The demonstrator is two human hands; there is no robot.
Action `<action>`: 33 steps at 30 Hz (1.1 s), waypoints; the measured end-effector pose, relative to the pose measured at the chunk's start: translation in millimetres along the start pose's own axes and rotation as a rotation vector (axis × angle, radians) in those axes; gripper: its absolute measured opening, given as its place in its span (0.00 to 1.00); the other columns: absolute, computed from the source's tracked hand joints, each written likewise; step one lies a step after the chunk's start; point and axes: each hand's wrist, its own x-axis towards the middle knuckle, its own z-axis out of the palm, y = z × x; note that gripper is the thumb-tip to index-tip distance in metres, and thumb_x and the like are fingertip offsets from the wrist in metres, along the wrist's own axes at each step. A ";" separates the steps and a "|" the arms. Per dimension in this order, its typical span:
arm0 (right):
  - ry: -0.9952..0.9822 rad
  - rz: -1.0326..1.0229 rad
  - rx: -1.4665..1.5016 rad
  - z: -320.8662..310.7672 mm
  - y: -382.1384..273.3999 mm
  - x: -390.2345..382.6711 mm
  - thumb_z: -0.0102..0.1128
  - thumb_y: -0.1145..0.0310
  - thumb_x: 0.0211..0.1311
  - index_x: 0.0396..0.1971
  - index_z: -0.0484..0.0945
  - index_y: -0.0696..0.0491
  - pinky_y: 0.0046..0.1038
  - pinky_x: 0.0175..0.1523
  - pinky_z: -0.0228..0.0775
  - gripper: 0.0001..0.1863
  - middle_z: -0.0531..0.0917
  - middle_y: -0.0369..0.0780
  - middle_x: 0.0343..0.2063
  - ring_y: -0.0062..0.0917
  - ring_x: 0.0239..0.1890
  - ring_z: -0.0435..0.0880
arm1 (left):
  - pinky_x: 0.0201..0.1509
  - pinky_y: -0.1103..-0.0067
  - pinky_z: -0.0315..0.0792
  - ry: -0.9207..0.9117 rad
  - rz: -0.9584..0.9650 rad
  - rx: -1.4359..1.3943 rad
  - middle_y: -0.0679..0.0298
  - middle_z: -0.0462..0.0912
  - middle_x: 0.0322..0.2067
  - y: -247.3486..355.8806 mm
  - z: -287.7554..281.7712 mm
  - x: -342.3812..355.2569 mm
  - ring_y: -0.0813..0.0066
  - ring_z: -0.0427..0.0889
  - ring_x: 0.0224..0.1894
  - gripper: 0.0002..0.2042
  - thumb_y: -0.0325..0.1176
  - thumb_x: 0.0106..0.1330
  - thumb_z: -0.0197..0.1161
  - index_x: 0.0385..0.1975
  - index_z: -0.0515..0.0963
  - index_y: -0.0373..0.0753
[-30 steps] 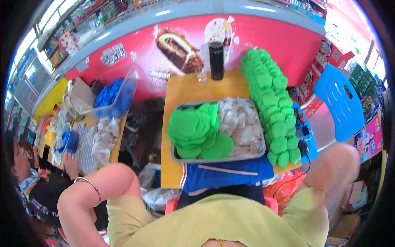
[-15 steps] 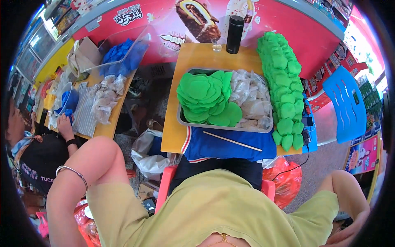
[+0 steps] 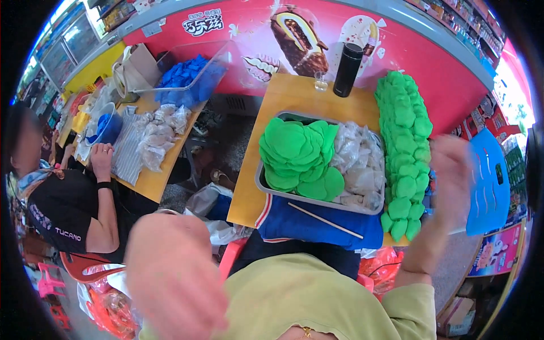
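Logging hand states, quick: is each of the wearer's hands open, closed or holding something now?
Left hand: blurred; cannot tell open or closed, nothing visibly held.
Right hand: blurred too; cannot tell either, nothing visibly held.

So the outfit's a plain yellow-green short-sleeved cloth top [image 3: 294, 289], kinda loose, with a roundish neckline. There's a fine gold-coloured metal necklace [image 3: 306, 332] with a little pendant bit hanging at the collar. Dark fabric bottoms [image 3: 345, 263] peek out past the hem. Bare left hand [image 3: 175, 277] and bare right hand [image 3: 452, 167] are way too blurry for details tbh.
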 end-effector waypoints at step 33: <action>-0.555 0.564 0.473 162.1 67.9 -61.2 0.64 0.74 0.47 0.23 0.77 0.57 0.17 0.27 0.62 0.06 0.77 0.32 0.18 0.10 0.24 0.71 | 0.35 0.87 0.69 1.572 -0.812 0.121 0.68 0.71 0.33 -213.8 85.7 -73.6 0.82 0.72 0.33 0.17 0.26 0.48 0.70 0.36 0.70 0.37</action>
